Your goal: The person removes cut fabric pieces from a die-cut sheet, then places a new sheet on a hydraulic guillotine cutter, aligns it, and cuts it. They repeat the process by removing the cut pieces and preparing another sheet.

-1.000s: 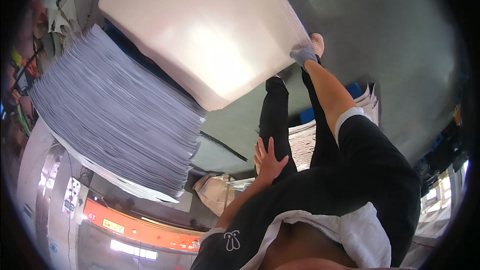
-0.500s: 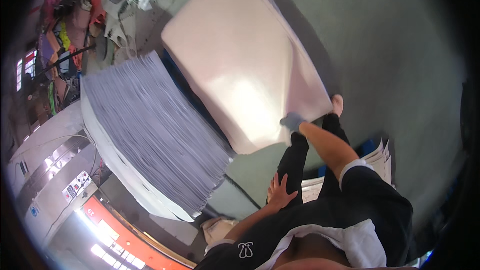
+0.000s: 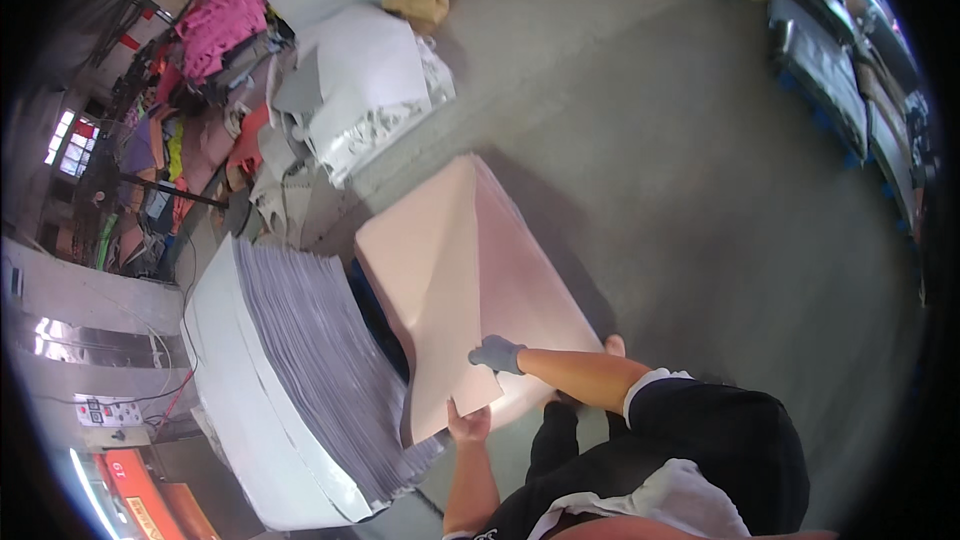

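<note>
There is one view only, from a wide fisheye camera worn on the person's head. It looks steeply down past the torso at the concrete floor [image 3: 700,160]. Straight edges bow toward the dark round rim. The person's own forearms enter from the lower edge, so the hands lie close below the lens. The large pale sheet [image 3: 450,280] fills the centre, the tall paper stack [image 3: 310,360] sits lower left, and distant clutter crowds the upper left.
</note>
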The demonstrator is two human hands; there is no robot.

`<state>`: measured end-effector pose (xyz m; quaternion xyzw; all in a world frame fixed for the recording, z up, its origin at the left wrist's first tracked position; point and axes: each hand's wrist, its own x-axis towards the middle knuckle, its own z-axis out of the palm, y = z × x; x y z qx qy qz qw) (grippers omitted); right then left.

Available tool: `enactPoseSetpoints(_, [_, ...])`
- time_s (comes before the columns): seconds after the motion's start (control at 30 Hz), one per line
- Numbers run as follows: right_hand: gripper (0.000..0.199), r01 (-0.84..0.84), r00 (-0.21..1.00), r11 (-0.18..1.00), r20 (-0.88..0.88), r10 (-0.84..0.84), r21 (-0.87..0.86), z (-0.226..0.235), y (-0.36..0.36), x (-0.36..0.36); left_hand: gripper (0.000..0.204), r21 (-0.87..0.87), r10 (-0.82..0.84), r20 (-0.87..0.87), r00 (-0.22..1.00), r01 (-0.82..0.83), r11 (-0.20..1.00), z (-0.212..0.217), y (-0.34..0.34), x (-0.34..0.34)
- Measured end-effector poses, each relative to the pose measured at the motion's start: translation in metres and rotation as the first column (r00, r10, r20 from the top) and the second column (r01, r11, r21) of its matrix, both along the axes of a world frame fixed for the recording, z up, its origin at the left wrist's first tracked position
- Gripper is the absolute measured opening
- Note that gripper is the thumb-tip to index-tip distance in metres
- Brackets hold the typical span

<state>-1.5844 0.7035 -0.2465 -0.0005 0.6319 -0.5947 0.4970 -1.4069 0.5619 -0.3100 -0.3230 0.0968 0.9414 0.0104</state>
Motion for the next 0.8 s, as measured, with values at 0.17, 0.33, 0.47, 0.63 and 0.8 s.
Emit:
enactPoseSetpoints(0.17, [0.040, -0.024, 0.996, 0.999, -0.088, 0.022, -0.022, 0.069, 0.012, -0.009, 0.031, -0.383, 0.083, 0.377, 0.922, 0.074, 0.921, 0.076, -0.005, -0.008])
enactPoseSetpoints(0.33, [0.039, -0.242, 0.875, 0.967, -0.450, 0.179, -0.085, 0.157, 0.016, 0.024, 0.045, -0.481, 0.066, -0.159, 0.985, -0.136, 0.866, 0.220, 0.010, 0.044])
enactPoseSetpoints(0.47, [0.052, -0.439, 0.845, 0.893, -0.383, 0.373, -0.099, 0.207, 0.034, 0.101, 0.040, -0.687, 0.121, -0.080, 0.989, -0.143, 0.712, 0.290, -0.024, 0.089])
enactPoseSetpoints(0.63, [0.045, -0.544, 0.739, 0.834, -0.415, 0.530, 0.095, 0.230, 0.072, 0.161, 0.028, -0.782, 0.316, -0.016, 0.949, -0.209, 0.587, 0.311, -0.002, 0.134])
enactPoseSetpoints(0.8, [0.039, -0.537, 0.324, 0.844, -0.926, 0.194, -0.012, 0.210, 0.108, 0.148, 0.036, -0.623, 0.423, 0.107, 0.900, -0.272, 0.734, 0.320, 0.104, 0.188])
